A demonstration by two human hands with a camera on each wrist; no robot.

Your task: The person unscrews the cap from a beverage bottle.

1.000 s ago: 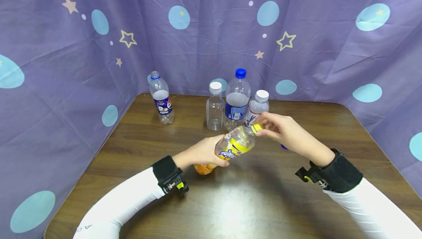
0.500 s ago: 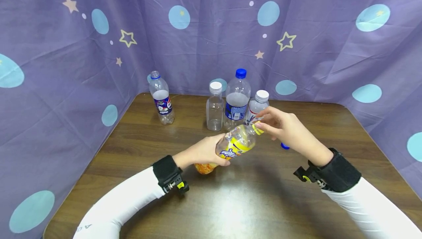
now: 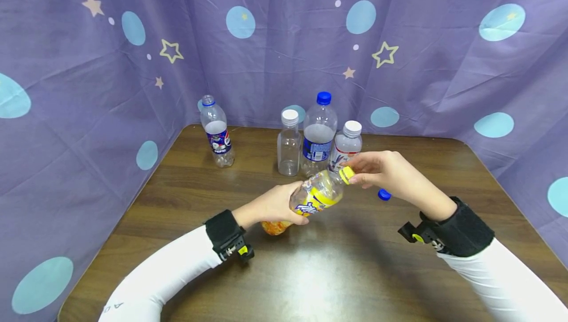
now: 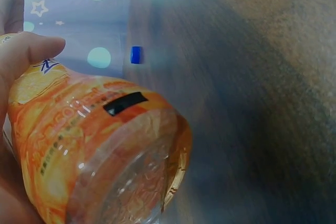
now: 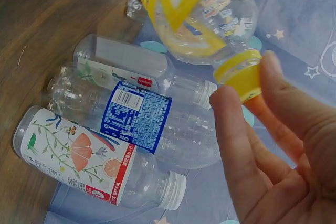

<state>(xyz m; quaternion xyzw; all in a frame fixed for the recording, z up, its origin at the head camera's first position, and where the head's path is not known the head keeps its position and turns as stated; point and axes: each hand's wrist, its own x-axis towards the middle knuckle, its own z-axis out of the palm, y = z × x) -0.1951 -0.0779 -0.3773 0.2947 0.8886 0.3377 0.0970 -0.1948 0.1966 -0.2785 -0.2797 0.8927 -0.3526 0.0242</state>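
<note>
Left hand wraps the lower body of the orange-and-yellow bottle, fingers curled round it, holding it tilted above the bench, neck pointing up and to the right. In the left wrist view, the bottle's clear ribbed base faces the camera, thumb lying along the label.

Right hand is at the bottle's neck; thumb and forefinger pinch the yellow cap. In the right wrist view, the fingertips sit either side of the cap, other fingers loosely extended.

A loose blue cap lies on the bench just under the right hand, apart from it.

Toward the back of the bench, a cluster of three upright bottles: small clear bottle with a white cap, taller blue-capped bottle, short white-capped bottle with a floral label. Off to the left stands a Pepsi bottle, well apart from the cluster. Purple cloth with stars and blue dots hangs behind.
</note>
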